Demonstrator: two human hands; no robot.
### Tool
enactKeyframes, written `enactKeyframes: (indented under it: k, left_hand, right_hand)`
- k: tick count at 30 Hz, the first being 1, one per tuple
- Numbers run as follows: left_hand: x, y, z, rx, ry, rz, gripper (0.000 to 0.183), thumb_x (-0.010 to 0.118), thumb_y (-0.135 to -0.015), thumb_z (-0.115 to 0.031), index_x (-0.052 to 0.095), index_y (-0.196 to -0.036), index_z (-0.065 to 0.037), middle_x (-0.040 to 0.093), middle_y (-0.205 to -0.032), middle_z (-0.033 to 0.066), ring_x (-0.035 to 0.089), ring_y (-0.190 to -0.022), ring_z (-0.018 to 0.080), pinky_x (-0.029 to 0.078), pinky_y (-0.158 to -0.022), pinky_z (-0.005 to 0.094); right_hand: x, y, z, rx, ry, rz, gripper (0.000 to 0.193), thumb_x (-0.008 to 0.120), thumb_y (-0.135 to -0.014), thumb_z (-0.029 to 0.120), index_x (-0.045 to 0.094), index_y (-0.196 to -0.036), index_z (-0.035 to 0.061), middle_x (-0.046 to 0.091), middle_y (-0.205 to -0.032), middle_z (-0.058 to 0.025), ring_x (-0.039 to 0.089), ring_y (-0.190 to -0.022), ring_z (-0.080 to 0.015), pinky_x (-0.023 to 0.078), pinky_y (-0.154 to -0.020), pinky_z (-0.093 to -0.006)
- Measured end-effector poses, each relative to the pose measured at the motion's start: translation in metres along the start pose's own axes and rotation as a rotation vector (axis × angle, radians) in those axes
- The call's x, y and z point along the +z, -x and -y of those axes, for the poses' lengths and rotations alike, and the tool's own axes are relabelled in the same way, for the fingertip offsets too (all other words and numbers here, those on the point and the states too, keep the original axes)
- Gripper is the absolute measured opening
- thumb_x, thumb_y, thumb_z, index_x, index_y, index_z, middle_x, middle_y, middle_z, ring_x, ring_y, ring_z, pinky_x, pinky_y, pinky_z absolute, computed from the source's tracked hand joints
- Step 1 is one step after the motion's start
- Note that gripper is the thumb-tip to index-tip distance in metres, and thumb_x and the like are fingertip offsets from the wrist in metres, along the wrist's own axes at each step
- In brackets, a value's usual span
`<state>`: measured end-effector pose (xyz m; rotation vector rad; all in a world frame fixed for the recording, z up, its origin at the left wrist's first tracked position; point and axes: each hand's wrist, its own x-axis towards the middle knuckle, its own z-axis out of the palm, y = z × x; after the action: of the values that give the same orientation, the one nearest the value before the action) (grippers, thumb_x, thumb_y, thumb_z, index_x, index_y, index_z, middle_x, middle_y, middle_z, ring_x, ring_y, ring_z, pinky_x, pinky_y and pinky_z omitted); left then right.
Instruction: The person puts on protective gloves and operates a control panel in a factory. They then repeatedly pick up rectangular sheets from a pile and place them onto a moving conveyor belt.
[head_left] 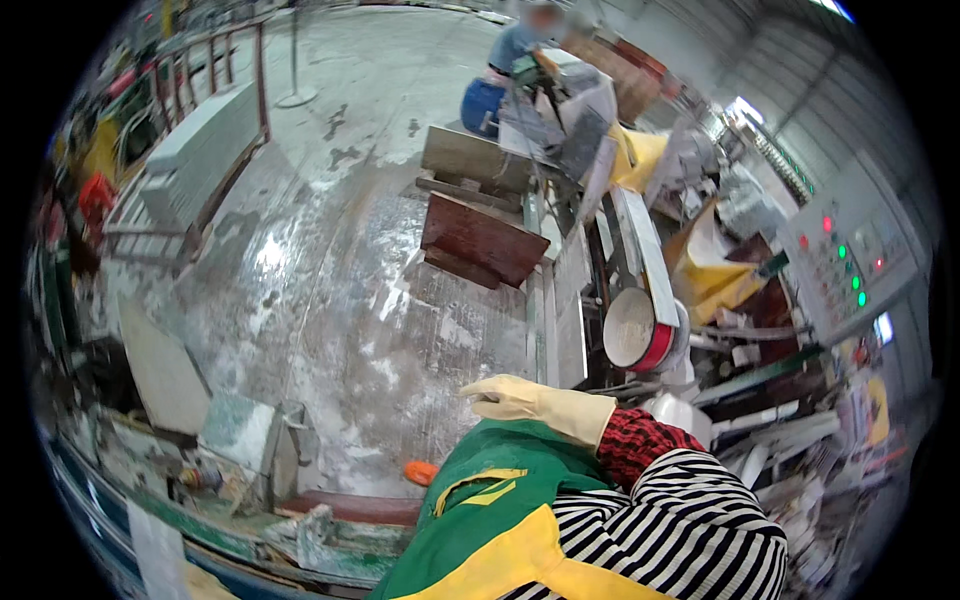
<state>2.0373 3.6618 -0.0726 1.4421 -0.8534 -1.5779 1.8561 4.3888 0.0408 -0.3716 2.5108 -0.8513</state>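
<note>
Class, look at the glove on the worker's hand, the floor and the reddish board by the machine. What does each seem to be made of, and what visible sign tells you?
Glove: probably rubber or latex, cream, smooth with a slight sheen.
Floor: looks like concrete, grey, wet and glossy, streaked with white residue.
Board: possibly coated plywood, flat, dark reddish-brown, dull; too far off to be sure.

Cream glove (535,402), red-checked cuff (640,442), black-and-white striped sleeve (690,525), green-yellow apron (490,510)

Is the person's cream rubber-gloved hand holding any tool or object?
No: the cream rubber-gloved hand is empty, its fingers stretched out flat above the green apron, gripping nothing.
</note>
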Motion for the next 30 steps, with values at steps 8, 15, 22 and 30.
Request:
enactKeyframes:
  k: [8, 15, 22, 30]
  left_hand:
    - [0.072, 0.174, 0.011, 0.06, -0.017, 0.063, 0.021, 0.066, -0.097, -0.025, 0.064, -0.114, -0.013, 0.066, -0.088, 0.0028, 0.062, -0.072, 0.0159, 0.055, -0.073, 0.0337]
    - [0.138, 0.311, 0.048, -0.1, -0.296, 0.44, 0.027, 0.064, -0.097, -0.038, 0.068, -0.099, -0.011, 0.062, -0.078, -0.002, 0.055, -0.063, 0.0087, 0.054, -0.067, 0.0239]
    - [0.202, 0.364, 0.116, -0.256, -0.131, 0.784, 0.019, 0.061, -0.096, -0.025, 0.067, -0.103, -0.008, 0.066, -0.088, -0.0008, 0.061, -0.073, 0.008, 0.05, -0.059, 0.0219]
    - [0.258, 0.44, 0.254, -0.619, -0.173, 0.877, 0.019, 0.06, -0.097, -0.023, 0.062, -0.095, -0.005, 0.066, -0.086, 0.0056, 0.063, -0.073, 0.0148, 0.052, -0.058, 0.0274]
  right_hand:
    - [-0.096, 0.084, -0.162, 0.71, 0.262, -0.563, 0.061, 0.072, -0.078, 0.043, 0.06, -0.129, 0.0116, 0.07, -0.116, -0.0242, 0.067, -0.109, -0.0418, 0.053, -0.094, -0.0491]
    - [-0.177, 0.14, -0.256, 1.182, 0.314, -0.925, 0.086, 0.088, -0.069, 0.049, 0.049, -0.135, 0.0096, 0.058, -0.135, -0.0148, 0.05, -0.133, -0.0342, 0.043, -0.111, -0.045]
    - [-0.213, 0.176, -0.32, 1.4, 0.229, -0.768, 0.118, 0.091, -0.063, 0.054, 0.03, -0.156, 0.0135, 0.042, -0.153, -0.0204, 0.04, -0.14, -0.038, 0.031, -0.118, -0.0473]
    - [-0.214, 0.183, -0.348, 1.383, 0.118, -0.844, 0.124, 0.095, -0.06, 0.04, 0.022, -0.16, 0.0237, 0.053, -0.138, -0.0148, 0.05, -0.133, -0.0368, 0.044, -0.11, -0.0482]
